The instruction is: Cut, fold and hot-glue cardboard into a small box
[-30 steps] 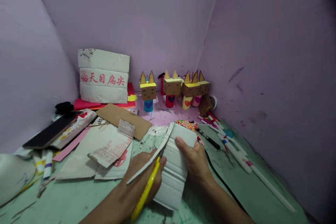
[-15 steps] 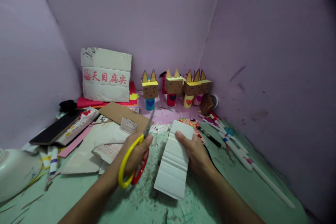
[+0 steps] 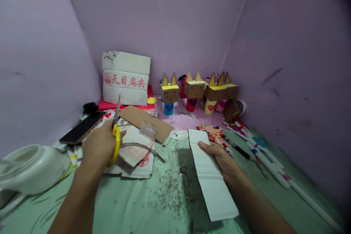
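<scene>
My left hand (image 3: 100, 144) is closed around yellow-handled scissors (image 3: 117, 144), their blades pointing up and away. It is over the left side of a pile of cut cardboard (image 3: 134, 142) and hides part of it. Between the thumb and fingers of my right hand (image 3: 226, 161) is a long white strip of corrugated cardboard (image 3: 208, 182), creased across and tilted above the green table. Its near end casts a shadow. On the pile lie a brown cardboard piece (image 3: 142, 119) and a thin curved strip (image 3: 148, 148).
Cardboard-headed figures with pointed ears (image 3: 170, 95) stand at the back. A printed cardboard panel (image 3: 126, 78) leans on the wall. White markers (image 3: 270, 164) line the right, near a black pen (image 3: 237, 147). A white pot (image 3: 41, 168) and a dark phone-like slab (image 3: 82, 128) are left.
My left hand has moved left with the scissors, over the cardboard pile, whose pieces lie differently. My right hand has shifted right and turned the white strip. The view has swung left.
</scene>
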